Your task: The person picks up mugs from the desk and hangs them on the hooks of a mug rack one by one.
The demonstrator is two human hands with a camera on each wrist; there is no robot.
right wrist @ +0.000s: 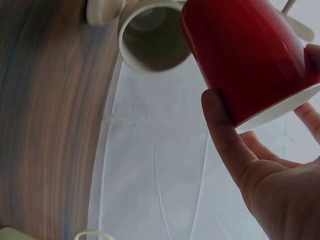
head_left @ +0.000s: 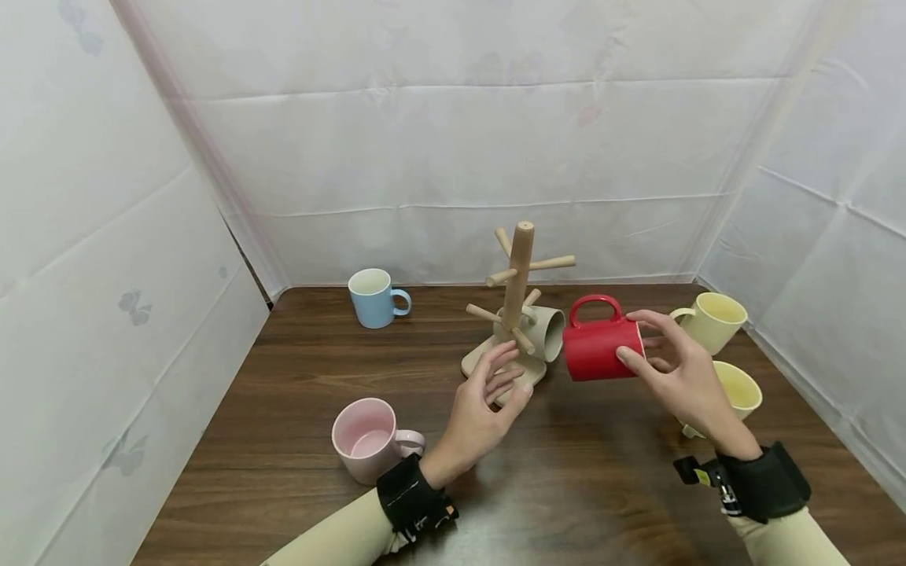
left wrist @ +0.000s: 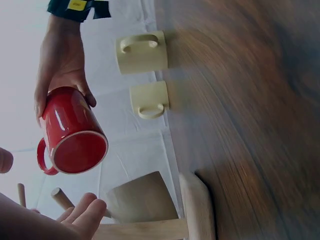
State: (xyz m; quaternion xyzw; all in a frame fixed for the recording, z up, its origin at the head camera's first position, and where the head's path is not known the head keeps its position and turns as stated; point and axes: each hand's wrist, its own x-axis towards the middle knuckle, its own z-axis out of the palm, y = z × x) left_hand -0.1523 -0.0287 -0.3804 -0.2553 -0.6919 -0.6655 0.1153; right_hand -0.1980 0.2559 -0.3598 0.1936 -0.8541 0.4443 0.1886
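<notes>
Rack (head_left: 520,251): grey mug (head_left: 541,334) hung, 3 o'clock; other visible pegs (head_left: 552,262) bare. Off the rack: red mug (head_left: 602,351), 3 o'clock, gripped in right hand (head_left: 685,379); on tabletop (head_left: 283,409), blue mug (head_left: 371,305) at 10, pink mug (head_left: 368,444) at 8, two yellow mugs (head_left: 711,326) at 3. Left hand (head_left: 476,413): empty, relaxed, 6 o'clock.

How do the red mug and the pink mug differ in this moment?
The red mug is held in the air by the right hand; the pink mug stands on the table.
The red mug is tipped onto its side, handle up; the pink mug is upright, handle sideways.
Both are single-handled mugs.
</notes>
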